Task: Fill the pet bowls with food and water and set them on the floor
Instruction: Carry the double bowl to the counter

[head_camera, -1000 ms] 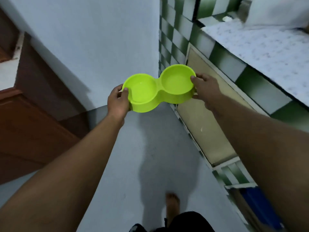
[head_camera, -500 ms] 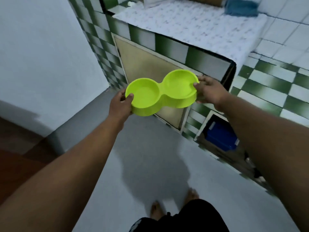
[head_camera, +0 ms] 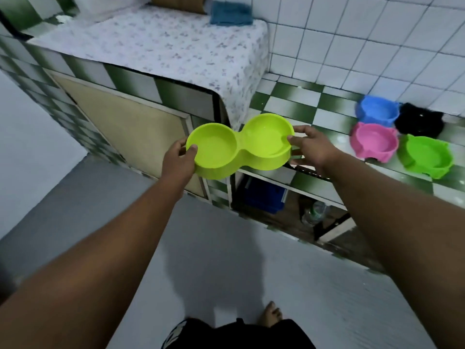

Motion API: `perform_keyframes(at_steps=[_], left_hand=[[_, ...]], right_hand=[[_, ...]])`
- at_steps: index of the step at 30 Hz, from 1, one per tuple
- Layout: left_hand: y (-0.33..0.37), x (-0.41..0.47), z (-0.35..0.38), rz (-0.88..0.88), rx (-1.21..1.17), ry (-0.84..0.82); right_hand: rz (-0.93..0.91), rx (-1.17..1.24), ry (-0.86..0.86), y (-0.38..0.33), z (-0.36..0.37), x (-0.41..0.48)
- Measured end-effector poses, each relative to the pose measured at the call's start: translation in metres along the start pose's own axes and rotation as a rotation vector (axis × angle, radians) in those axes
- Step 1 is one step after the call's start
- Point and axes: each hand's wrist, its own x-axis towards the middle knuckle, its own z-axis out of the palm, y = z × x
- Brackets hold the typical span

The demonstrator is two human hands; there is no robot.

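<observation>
I hold a lime-green double pet bowl [head_camera: 239, 147] level in the air in front of the counter. My left hand [head_camera: 178, 159] grips its left rim and my right hand [head_camera: 312, 147] grips its right rim. Both cups look shiny inside, with no food visible. On the green-and-white tiled counter [head_camera: 297, 104] to the right stand a blue bowl [head_camera: 377, 110], a pink bowl [head_camera: 375, 142], a black bowl [head_camera: 419, 122] and a green bowl [head_camera: 427, 157].
A raised counter with a flowered cloth [head_camera: 161, 44] carries a folded blue towel [head_camera: 231, 13]. Below are a beige cabinet door [head_camera: 130, 129], a blue crate [head_camera: 264, 195] and a plastic bottle [head_camera: 314, 212]. Grey floor [head_camera: 226, 260] lies under my bare foot [head_camera: 270, 313].
I have turned to the right with the double bowl held in both hands. The tiled counter with the coloured bowls has come into view; the left wall has gone out.
</observation>
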Motion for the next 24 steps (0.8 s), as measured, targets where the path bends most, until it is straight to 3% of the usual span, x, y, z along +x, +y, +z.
perform_keyframes(at_steps=[10, 15, 24], left_hand=[[0.014, 0.003, 0.178, -0.114, -0.031, -0.118], [0.018, 0.027, 0.243, -0.179, -0.031, -0.164], [0.03, 0.048, 0.329, -0.308, -0.016, -0.303]], right_hand=[[-0.036, -0.172, 0.223, 0.013, -0.132, 0.075], [-0.064, -0.501, 0.344, 0.007, -0.165, 0.129], [-0.034, -0.636, 0.327, -0.021, -0.213, 0.23]])
